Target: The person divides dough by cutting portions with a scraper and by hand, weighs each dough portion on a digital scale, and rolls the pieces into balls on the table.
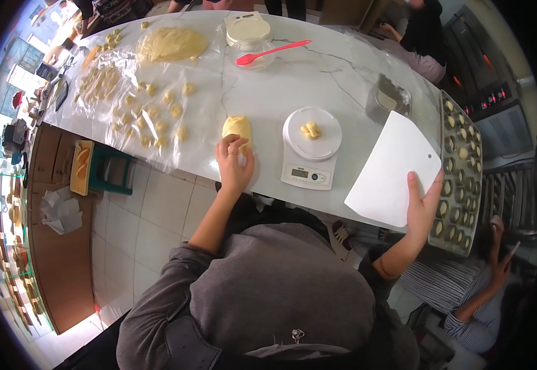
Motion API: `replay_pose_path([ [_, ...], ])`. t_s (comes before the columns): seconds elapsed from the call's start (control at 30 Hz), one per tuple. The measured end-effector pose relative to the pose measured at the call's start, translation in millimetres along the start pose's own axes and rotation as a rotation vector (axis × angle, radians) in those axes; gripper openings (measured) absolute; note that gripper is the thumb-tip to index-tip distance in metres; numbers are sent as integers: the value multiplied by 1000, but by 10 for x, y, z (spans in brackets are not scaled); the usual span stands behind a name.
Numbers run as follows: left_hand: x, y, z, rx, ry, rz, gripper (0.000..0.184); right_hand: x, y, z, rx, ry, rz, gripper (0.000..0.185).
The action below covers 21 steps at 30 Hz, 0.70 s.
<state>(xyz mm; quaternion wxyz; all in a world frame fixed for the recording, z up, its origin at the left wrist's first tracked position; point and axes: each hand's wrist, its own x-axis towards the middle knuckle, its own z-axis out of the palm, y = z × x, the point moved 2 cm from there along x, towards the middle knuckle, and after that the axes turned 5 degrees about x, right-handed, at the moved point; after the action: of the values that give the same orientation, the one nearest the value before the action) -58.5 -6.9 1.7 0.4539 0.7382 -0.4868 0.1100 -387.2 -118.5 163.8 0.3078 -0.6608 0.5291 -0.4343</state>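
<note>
Right of the scale (311, 151), the right hand (423, 203) is clamping its grip on a flat white scraper (391, 172). Left of the scale, the left hand (237, 163) is curling over a yellow dough lump (236, 125); whether that grip is closing on it, I cannot tell. A small dough clump (310, 131) is resting on the scale. Beyond it, a red spatula (272, 52) is lying across a clear bowl (262, 64) on the tabletop (336, 80).

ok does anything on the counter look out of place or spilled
I see no clear spill or damage. The plastic sheet under the dough balls looks a bit untidy, though: it's rumpled, and its edge droops over the near side of the counter.
</note>
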Motion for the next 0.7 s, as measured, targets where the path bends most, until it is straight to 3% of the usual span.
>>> replay_pose_path([
  [0.7,-3,-1,-7,-25,-6,-28,25,-25,-6,-35,8,14,41,53],
])
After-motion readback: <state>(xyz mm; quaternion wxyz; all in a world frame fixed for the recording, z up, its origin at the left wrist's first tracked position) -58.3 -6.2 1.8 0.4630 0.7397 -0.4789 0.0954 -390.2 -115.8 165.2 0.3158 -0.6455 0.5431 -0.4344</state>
